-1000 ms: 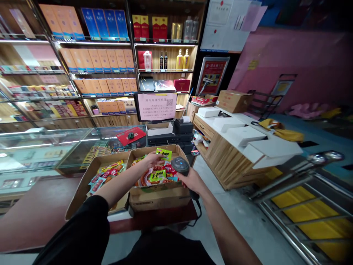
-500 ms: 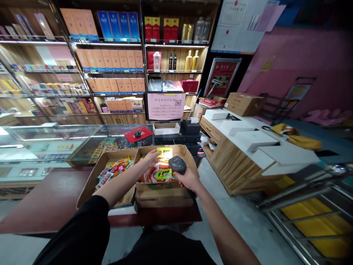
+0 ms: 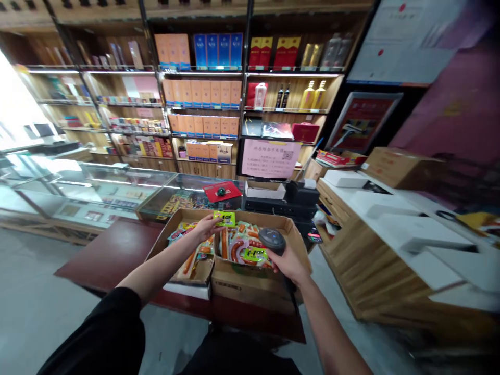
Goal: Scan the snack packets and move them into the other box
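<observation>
My left hand [image 3: 207, 228] pinches a small yellow-green snack packet [image 3: 225, 219] above the divide between two cardboard boxes. In my right hand [image 3: 287, 260] is a black barcode scanner [image 3: 272, 239], its head over the right-hand box. That right box [image 3: 230, 278] holds packaged sausages [image 3: 236, 250] and another yellow-green packet [image 3: 255, 254]. The left box [image 3: 156, 249] contains more wrapped snacks [image 3: 191, 263], partly hidden behind my left forearm. Both boxes sit side by side on a dark red table [image 3: 113, 250].
Behind the boxes, a glass display counter [image 3: 156, 182] carries a red sheet [image 3: 222, 191] with a small dark green item. A pink sign [image 3: 269, 158] stands near a black machine [image 3: 300, 195]. To the right is a wooden cabinet [image 3: 363, 260] with white boxes on top.
The yellow-green packet in my left hand has moved left, away from the scanner, toward the left box. The bright scanning light on it is gone. My view has turned left.
</observation>
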Demonstrator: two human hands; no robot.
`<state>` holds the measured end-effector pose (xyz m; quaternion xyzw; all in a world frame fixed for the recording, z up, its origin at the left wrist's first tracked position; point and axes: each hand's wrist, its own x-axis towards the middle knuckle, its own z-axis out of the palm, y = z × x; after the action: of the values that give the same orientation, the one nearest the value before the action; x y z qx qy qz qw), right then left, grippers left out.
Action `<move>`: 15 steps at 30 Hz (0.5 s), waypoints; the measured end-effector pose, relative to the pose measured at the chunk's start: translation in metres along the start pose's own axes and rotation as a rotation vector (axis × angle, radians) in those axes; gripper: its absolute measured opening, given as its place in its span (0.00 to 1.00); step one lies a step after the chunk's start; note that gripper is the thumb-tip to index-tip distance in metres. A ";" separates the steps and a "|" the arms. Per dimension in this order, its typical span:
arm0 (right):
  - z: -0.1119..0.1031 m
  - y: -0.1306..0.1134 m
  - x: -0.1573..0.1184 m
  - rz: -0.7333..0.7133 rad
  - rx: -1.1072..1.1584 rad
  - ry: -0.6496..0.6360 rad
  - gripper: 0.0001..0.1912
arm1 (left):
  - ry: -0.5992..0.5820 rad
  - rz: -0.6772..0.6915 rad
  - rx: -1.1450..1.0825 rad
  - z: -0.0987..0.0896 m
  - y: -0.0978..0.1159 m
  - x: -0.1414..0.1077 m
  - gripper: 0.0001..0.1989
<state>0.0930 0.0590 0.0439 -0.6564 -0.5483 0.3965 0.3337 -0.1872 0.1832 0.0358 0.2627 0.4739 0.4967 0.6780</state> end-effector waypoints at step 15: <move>0.020 -0.026 0.014 -0.093 -0.024 -0.087 0.12 | 0.236 0.172 0.035 -0.117 0.032 -0.054 0.15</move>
<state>0.0641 0.0773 0.0554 -0.6162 -0.5969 0.4023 0.3197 -0.3096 0.1320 0.0349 0.2540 0.5347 0.5720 0.5678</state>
